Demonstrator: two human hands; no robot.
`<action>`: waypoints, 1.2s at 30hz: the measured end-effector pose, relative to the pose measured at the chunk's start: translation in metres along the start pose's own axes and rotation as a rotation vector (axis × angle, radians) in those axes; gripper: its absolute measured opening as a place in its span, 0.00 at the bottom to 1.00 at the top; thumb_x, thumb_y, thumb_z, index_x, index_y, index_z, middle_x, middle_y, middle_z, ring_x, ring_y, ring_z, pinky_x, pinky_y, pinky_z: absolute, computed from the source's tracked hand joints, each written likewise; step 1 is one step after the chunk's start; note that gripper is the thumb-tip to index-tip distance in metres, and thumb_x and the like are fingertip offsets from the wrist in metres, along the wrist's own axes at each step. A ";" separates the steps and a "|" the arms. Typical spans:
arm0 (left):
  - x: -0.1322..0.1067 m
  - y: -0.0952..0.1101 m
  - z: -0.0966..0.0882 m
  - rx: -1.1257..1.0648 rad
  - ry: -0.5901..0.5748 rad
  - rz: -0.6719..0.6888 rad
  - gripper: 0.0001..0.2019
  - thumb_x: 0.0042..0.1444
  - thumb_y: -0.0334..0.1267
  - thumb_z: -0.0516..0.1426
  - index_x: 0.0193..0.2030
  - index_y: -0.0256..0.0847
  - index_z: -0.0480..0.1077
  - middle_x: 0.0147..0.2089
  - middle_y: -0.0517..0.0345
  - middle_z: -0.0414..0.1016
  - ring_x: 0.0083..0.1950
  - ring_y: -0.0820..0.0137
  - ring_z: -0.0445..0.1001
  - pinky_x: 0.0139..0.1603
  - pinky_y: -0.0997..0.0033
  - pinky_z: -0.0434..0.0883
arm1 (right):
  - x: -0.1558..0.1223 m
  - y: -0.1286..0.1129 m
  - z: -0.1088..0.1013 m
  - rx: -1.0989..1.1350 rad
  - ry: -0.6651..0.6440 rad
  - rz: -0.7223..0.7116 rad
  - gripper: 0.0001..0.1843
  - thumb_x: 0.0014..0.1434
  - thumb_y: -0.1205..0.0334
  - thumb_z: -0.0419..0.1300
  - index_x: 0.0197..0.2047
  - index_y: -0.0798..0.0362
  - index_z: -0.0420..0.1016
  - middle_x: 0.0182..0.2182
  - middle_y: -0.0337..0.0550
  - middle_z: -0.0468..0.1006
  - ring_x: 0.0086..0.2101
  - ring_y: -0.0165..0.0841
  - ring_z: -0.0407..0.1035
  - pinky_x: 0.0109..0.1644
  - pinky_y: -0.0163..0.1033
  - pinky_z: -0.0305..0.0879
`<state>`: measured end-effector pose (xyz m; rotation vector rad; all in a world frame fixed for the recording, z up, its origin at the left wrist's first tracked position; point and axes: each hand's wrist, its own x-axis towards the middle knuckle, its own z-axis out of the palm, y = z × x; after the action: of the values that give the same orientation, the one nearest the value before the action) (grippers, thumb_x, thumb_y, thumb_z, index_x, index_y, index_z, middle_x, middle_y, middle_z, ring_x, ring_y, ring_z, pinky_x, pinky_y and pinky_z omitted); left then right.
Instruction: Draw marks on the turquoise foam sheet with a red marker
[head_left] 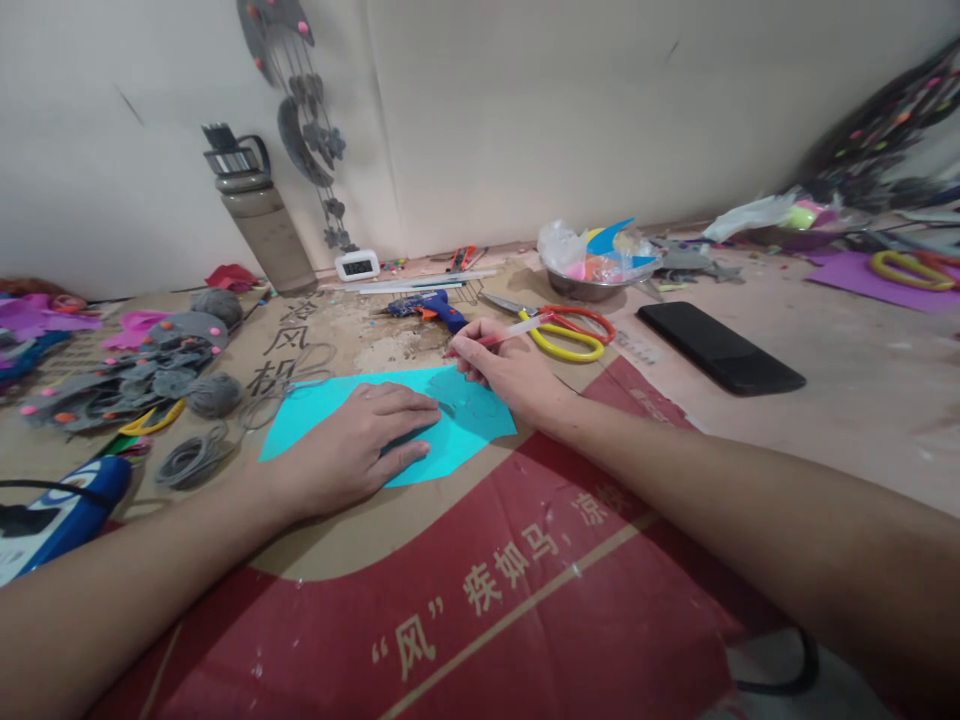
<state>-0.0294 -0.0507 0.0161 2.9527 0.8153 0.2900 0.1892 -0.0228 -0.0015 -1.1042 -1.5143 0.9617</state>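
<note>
A turquoise foam sheet (pixel 330 405) lies on the cardboard (pixel 450 590) in front of me. My left hand (pixel 360 450) rests flat on it, fingers stretched out, pressing it down. My right hand (pixel 502 370) is closed on a pen with a red tip (pixel 517 328), held at the sheet's far right part, where faint drawn lines show. Just beyond that hand lie yellow-and-orange scissors (pixel 566 330) and a blue glue gun (pixel 431 307).
A black phone (pixel 720 348) lies to the right. A metal bowl (pixel 592 287) of coloured scraps, a small white clock (pixel 357 264) and a water bottle (pixel 262 220) stand near the wall. Grey felt pieces and yarn (pixel 150 370) crowd the left, with another blue glue gun (pixel 60 510).
</note>
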 end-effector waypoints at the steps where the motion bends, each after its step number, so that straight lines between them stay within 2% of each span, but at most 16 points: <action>1: 0.000 0.000 0.000 -0.001 0.001 0.004 0.17 0.66 0.43 0.49 0.58 0.43 0.67 0.59 0.52 0.70 0.59 0.62 0.66 0.60 0.56 0.62 | 0.000 0.001 0.000 0.002 0.000 0.000 0.10 0.59 0.56 0.55 0.30 0.51 0.68 0.23 0.36 0.70 0.24 0.27 0.62 0.30 0.36 0.59; 7: 0.000 0.001 0.000 -0.012 0.005 0.008 0.18 0.66 0.43 0.49 0.60 0.42 0.65 0.59 0.51 0.69 0.59 0.62 0.66 0.59 0.57 0.62 | 0.000 0.000 0.000 -0.002 -0.003 -0.003 0.10 0.60 0.56 0.55 0.30 0.51 0.68 0.23 0.36 0.71 0.25 0.27 0.63 0.30 0.36 0.60; 11: 0.000 0.001 0.000 -0.019 0.005 0.014 0.17 0.66 0.43 0.49 0.57 0.43 0.67 0.58 0.52 0.70 0.59 0.62 0.66 0.59 0.56 0.62 | -0.001 -0.002 0.000 -0.003 0.005 0.013 0.10 0.59 0.56 0.55 0.30 0.52 0.67 0.23 0.35 0.70 0.24 0.26 0.62 0.29 0.34 0.59; 19: -0.001 0.002 -0.001 -0.028 -0.001 -0.002 0.17 0.66 0.43 0.49 0.57 0.43 0.68 0.59 0.49 0.67 0.59 0.61 0.66 0.58 0.56 0.64 | 0.004 0.004 0.000 0.164 0.084 0.021 0.10 0.58 0.55 0.57 0.30 0.51 0.65 0.22 0.33 0.69 0.22 0.24 0.60 0.26 0.32 0.56; 29: -0.001 0.002 -0.001 -0.010 0.009 0.005 0.17 0.66 0.43 0.49 0.58 0.42 0.66 0.56 0.51 0.70 0.58 0.62 0.66 0.58 0.56 0.64 | 0.003 0.003 0.001 0.151 0.072 0.029 0.10 0.58 0.56 0.56 0.29 0.52 0.65 0.22 0.33 0.69 0.22 0.24 0.60 0.27 0.32 0.56; 36: 0.000 0.002 -0.001 0.009 0.021 0.033 0.16 0.66 0.42 0.49 0.55 0.40 0.68 0.55 0.50 0.71 0.57 0.62 0.67 0.57 0.57 0.65 | 0.001 0.000 -0.001 0.075 0.062 0.021 0.09 0.59 0.56 0.55 0.30 0.52 0.66 0.23 0.34 0.69 0.23 0.25 0.61 0.28 0.32 0.57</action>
<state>-0.0287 -0.0524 0.0168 2.9794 0.7732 0.3206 0.1897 -0.0217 -0.0008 -1.0893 -1.4078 0.9819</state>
